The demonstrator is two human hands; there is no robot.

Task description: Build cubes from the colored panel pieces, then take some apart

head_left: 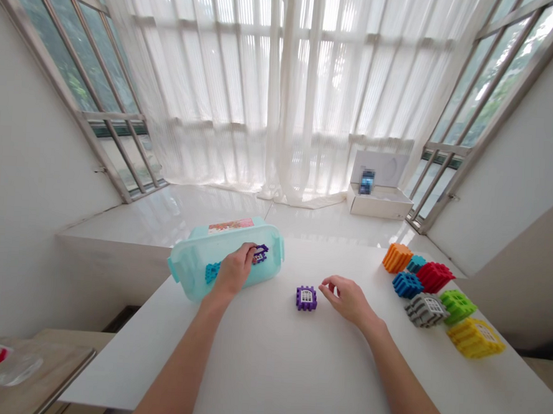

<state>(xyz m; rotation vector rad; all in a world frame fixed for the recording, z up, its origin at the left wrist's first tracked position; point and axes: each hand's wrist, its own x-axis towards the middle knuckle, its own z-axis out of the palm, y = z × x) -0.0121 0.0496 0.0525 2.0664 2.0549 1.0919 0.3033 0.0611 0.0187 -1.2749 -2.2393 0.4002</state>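
My left hand (235, 268) reaches into a pale teal plastic bin (194, 252) tilted toward me. Its fingers are closed on a purple building block piece (261, 250). Another purple piece with a white window lies just below it, partly covered. Light-blue pieces (212, 272) lie in the bin left of that hand. On the white table, a small purple block stack (306, 299) with a white window on top stands between my hands. Just right of it, my right hand (346, 295) hovers with thumb and fingers apart, holding nothing.
Block stacks sorted by colour stand at the right: orange (397, 258), blue (407, 285), red (434, 276), grey (426, 310), green (458, 305) and yellow (475, 338). An open white box (378, 204) with a phone (367, 182) is on the ledge. A clear plastic container (14, 366) sits lower left.
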